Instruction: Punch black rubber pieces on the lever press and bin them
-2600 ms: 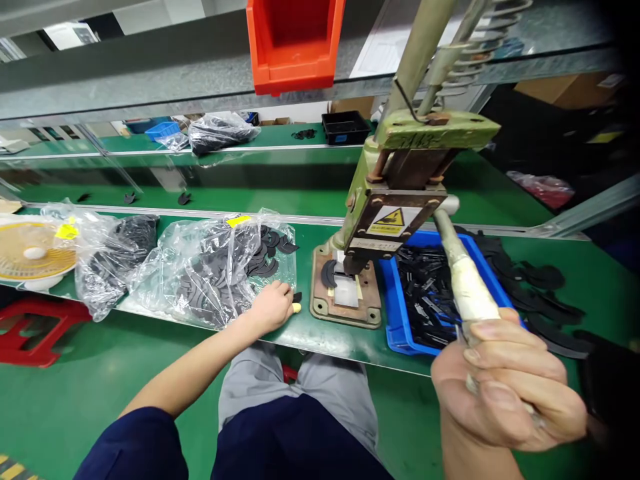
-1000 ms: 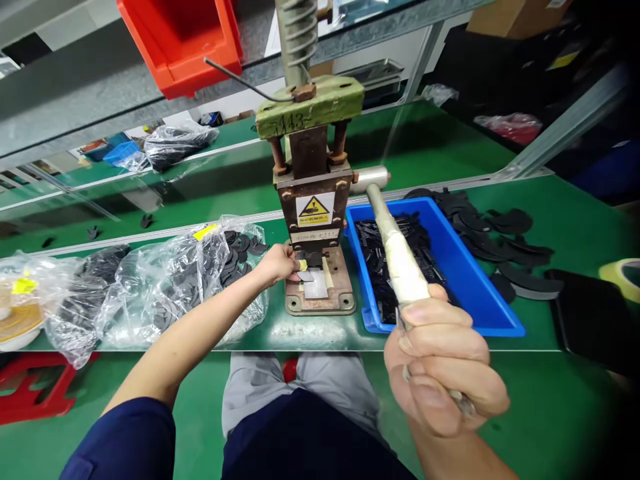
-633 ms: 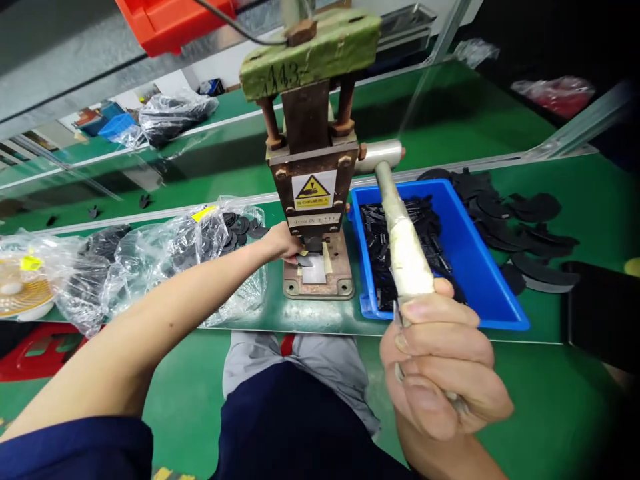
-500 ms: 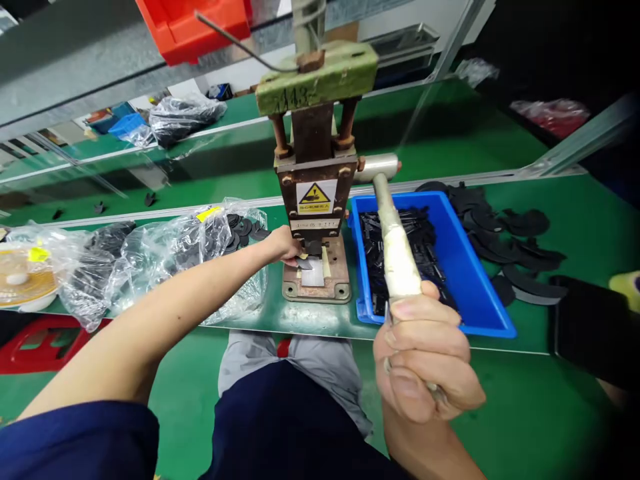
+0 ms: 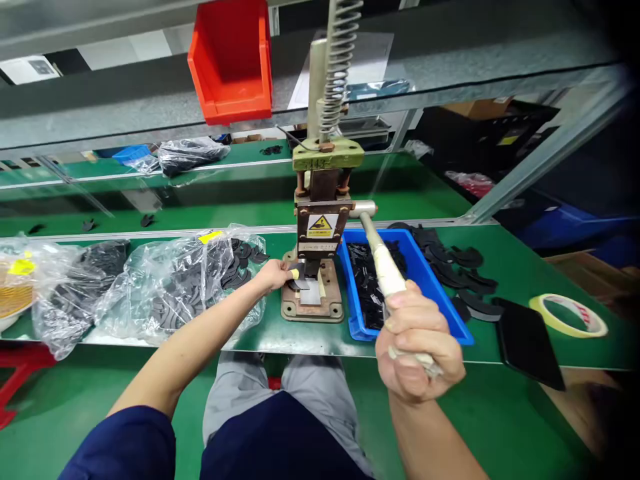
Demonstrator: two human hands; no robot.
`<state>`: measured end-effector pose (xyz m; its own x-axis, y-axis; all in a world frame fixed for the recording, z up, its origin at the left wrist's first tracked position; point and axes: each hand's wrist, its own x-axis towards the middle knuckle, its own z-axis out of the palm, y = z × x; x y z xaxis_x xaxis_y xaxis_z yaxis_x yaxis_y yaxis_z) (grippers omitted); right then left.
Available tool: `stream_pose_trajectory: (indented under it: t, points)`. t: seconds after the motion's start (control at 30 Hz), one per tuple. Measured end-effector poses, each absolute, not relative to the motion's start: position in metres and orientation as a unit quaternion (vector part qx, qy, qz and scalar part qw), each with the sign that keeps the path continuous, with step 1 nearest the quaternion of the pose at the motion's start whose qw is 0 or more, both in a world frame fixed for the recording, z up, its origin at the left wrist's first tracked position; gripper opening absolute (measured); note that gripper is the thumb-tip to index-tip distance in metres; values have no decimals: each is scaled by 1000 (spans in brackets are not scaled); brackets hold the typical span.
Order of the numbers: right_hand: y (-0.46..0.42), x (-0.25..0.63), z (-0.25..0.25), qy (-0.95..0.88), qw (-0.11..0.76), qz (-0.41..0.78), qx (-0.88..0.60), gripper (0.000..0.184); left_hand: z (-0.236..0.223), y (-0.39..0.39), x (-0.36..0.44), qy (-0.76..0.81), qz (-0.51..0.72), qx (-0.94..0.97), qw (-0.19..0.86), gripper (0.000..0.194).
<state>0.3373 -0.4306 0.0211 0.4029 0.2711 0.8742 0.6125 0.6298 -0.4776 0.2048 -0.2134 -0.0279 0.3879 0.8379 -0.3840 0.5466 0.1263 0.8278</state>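
Note:
My left hand (image 5: 276,274) pinches a thin, dark curved piece (image 5: 299,285) at the left side of the hand press (image 5: 323,230). Part of that piece lies over the press base, beside the dark punch (image 5: 312,268). Something small and yellow shows at the fingertips. Under the punch, a pale metal plate (image 5: 311,293) is set on the base. On the other side, my right hand (image 5: 420,337) is wrapped round the press's lever (image 5: 384,263), whose grip is covered in whitish wrapping. The lever slants down from the press toward me.
Right of the press stands a blue bin (image 5: 440,303) of black parts, with loose dark curved pieces (image 5: 467,257) beyond it. A black flat object (image 5: 530,340) and a tape roll (image 5: 543,303) lie farther right. Plastic bags (image 5: 145,287) fill the left. Overhead hangs a red bin (image 5: 233,60).
The view has tilted up and drawn back, showing the shelf and the spring above the press. My left hand is slightly farther left of the punch, still pinching the piece. My right hand stays on the lever.

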Motion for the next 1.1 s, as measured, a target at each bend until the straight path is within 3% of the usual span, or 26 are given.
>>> stream_pose_trajectory:
  t: [0.17, 0.3, 0.47, 0.53, 0.6, 0.77, 0.9, 1.1]
  points:
    - [-401, 344, 76, -517, 782, -201, -286, 36, -30, -228, 211, 495, 183, 554, 644, 25]
    - [-387, 353, 116, -532, 785, -136, -288, 48, -28, -239, 201, 482, 232, 513, 672, 28]
    - [-393, 342, 81, -428, 797, -53, -423, 49, -18, -257, 168, 416, 242, 508, 715, 37]
    - [-395, 332, 45, -381, 738, 111, -546, 34, -13, -264, 154, 393, 241, 513, 724, 41]
    - [-394, 322, 10, -345, 653, 314, -597, 36, -9, -271, 143, 376, 240, 524, 725, 42]
    - [-387, 303, -32, -318, 507, 599, -531, 40, -5, -282, 125, 326, 228, 585, 707, 34]
    - [-396, 296, -40, -291, 450, 715, -449, 38, 2, -288, 112, 249, 191, 696, 645, 21]
    - [-420, 274, -50, -293, 429, 760, -390, 51, 28, -295, 100, 83, 136, 866, 474, 13]
